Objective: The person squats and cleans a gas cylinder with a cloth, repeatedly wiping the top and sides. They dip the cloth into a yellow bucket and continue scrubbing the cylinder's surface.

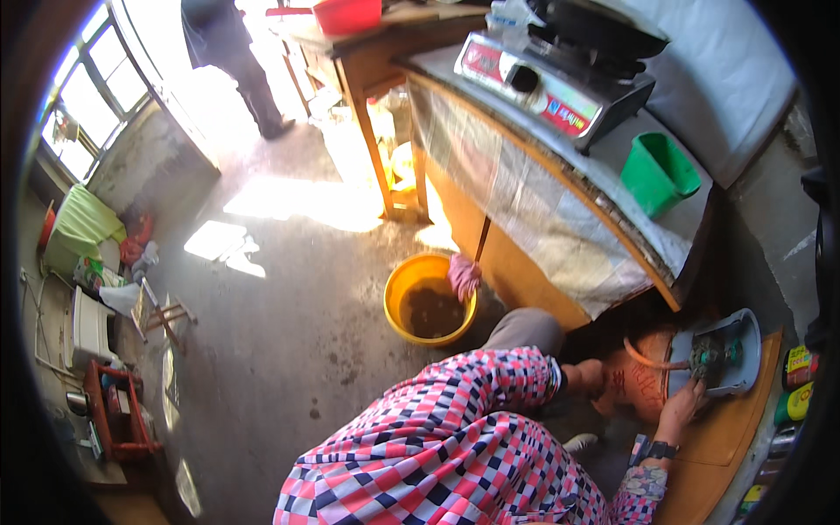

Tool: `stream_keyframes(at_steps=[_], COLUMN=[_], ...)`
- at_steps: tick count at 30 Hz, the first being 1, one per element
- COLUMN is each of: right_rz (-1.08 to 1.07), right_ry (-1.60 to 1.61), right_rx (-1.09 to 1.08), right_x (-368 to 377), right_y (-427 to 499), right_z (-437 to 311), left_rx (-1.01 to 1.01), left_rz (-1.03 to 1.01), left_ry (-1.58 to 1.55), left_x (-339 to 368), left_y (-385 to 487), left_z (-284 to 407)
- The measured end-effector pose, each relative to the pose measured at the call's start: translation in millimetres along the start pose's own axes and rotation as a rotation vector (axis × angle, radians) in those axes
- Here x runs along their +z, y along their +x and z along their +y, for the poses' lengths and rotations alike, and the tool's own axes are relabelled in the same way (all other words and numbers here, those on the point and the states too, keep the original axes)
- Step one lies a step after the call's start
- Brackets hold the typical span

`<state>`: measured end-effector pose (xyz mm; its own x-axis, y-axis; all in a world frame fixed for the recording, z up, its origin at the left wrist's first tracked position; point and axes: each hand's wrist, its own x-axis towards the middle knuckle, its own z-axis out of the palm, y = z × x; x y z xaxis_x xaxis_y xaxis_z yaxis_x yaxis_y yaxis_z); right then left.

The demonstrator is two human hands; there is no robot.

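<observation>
An orange-red gas cylinder [635, 380] with markings on its side is in front of me at the lower right. Its grey-blue collar [745, 367] surrounds a dirty valve and regulator [705, 354] with green parts. An orange hose [646, 357] curves out from the regulator. My right hand [682, 403] is at the collar's near edge, fingertips close below the regulator; its exact grip is hidden. Beside the cylinder's body is my left hand [584, 377], blurred, with its fingers unclear.
A yellow basin [392, 321] of dark water stands on the floor; a pink cloth [464, 275] hangs at its rim. Above the cloth-fronted counter are a gas stove [525, 82] and green container [656, 174]. Bottles [797, 400] line the right edge. Another person [226, 52] stands at the doorway.
</observation>
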<state>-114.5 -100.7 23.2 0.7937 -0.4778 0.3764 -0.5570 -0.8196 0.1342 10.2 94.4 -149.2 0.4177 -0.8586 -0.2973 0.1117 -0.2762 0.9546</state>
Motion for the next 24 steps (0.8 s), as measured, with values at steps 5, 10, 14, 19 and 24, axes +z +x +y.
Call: stream_keyframes(at_steps=[5,10,14,19,24], right_rz=[-0.01,0.064,0.142,0.296,0.254], right_ry=[0.136,0.622,0.531,0.749,0.324], right_rx=[0.085,0.18,0.179,0.084,0.119], right_x=[19.0,40.6,31.2,24.4,61.5], right_y=[3.1,24.4,32.7,20.7,37.6], right_z=[12.4,33.5,25.8,16.8,24.5], left_rx=[0.13,0.03,0.085,0.151,-0.146], left_rz=[0.032,-0.044,-0.044,-0.106,-0.075], left_ry=[0.107,-0.002,0.128,0.173,-0.291], left_x=[-0.2,6.1,5.7,-6.0,-1.8], left_y=[-17.1,-13.0,0.9,-6.3,-32.1], left_z=[9.4,3.6,-13.0,-12.6,34.9])
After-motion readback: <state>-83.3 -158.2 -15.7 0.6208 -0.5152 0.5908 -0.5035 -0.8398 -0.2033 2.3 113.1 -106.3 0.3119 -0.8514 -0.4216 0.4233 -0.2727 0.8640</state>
